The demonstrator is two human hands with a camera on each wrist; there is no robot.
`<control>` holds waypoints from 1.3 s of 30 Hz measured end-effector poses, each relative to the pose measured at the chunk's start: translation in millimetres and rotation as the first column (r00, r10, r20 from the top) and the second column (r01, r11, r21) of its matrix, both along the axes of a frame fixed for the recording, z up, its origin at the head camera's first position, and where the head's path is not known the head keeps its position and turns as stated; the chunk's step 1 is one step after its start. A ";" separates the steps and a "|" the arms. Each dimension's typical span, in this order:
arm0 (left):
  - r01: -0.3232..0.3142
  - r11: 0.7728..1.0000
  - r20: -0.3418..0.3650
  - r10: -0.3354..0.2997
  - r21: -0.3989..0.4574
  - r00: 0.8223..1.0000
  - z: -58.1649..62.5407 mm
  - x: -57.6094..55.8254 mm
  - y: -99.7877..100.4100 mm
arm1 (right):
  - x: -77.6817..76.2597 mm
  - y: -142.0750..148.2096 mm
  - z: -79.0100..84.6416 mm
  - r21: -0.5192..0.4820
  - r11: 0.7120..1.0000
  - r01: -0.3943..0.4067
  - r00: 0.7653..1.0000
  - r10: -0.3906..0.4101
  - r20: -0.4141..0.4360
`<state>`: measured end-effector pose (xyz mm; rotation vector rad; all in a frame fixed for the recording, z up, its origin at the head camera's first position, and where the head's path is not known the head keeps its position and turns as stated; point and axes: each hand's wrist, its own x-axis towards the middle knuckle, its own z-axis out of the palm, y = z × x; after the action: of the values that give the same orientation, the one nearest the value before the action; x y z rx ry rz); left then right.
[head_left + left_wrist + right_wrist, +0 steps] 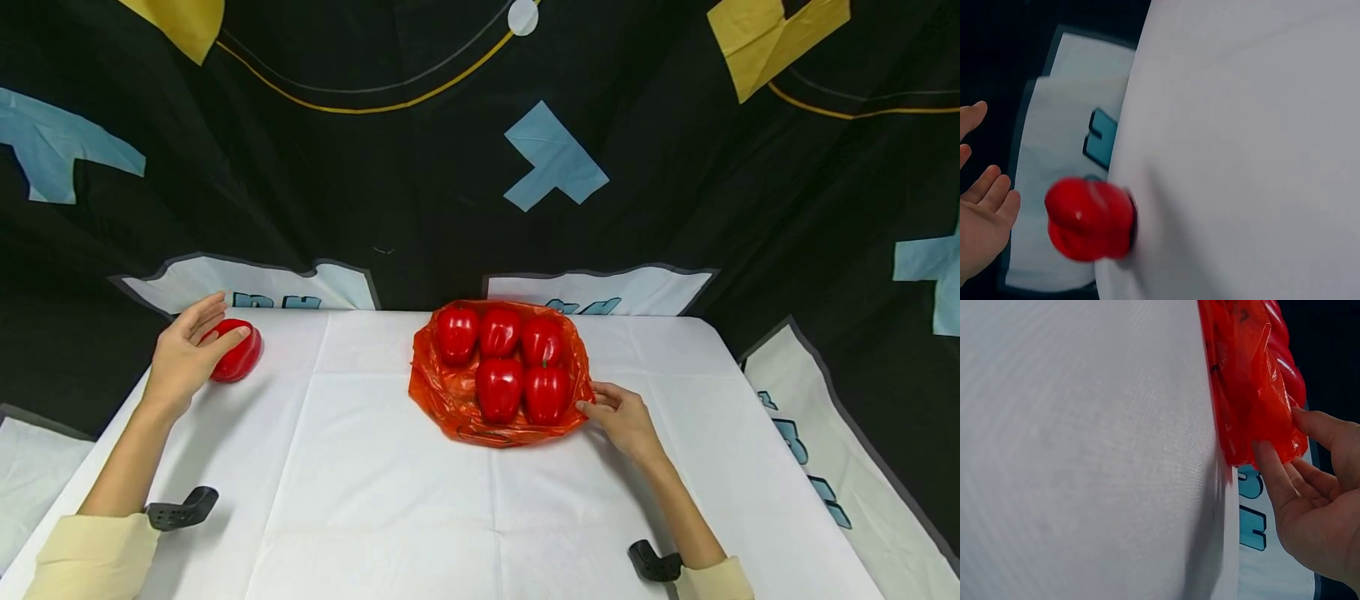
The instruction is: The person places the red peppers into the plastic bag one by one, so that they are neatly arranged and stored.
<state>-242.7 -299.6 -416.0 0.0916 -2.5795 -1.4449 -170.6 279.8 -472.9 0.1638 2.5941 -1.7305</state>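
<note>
A single red bell pepper [243, 357] rests on the far left of the white table. My left hand [183, 350] is just beside it with fingers extended. In the left wrist view, a gap separates that hand [985, 228] from the pepper [1088, 219]. An orange-red plastic bag [446, 408], its mouth spread wide, sits at the middle back of the table. Several glossy red bell peppers [500, 389] lie inside it. At the bag's right edge, my right hand [626, 421] pinches the thin plastic [1266, 419] between thumb and index finger, the other fingers below.
White cloth covers the table [375, 492]. Behind it hangs a black patterned backdrop [360, 192] close to the back edge. A dark wrist device [183, 508] sits on the left forearm, and another dark device [654, 562] on the right.
</note>
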 end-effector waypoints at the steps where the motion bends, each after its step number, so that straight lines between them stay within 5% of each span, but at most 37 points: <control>1: -0.006 1.000 0.003 0.006 0.006 1.000 -1.6 -0.2 -3.4 | 0.1 0.1 -0.1 -0.002 1.000 -0.002 1.000 0.002 0.000; 15: -0.069 0.995 0.149 0.057 0.078 0.987 -22.6 -12.4 -38.8 | 1.1 -0.2 1.2 0.000 1.000 0.001 1.000 -0.001 -0.002; 29: 0.006 1.000 0.194 -0.010 0.023 0.981 -32.3 -25.2 -50.8 | -0.3 1.5 -1.7 0.008 1.000 0.002 1.000 -0.002 0.000; 39: 0.039 0.999 0.273 -0.044 0.025 0.961 -46.0 -25.3 -61.4 | -0.5 1.8 -2.6 0.009 1.000 0.004 1.000 -0.004 0.000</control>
<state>-268.0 -361.0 -462.0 0.2592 -2.7996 -1.5723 -171.0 281.6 -475.5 0.1694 2.6044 -1.7200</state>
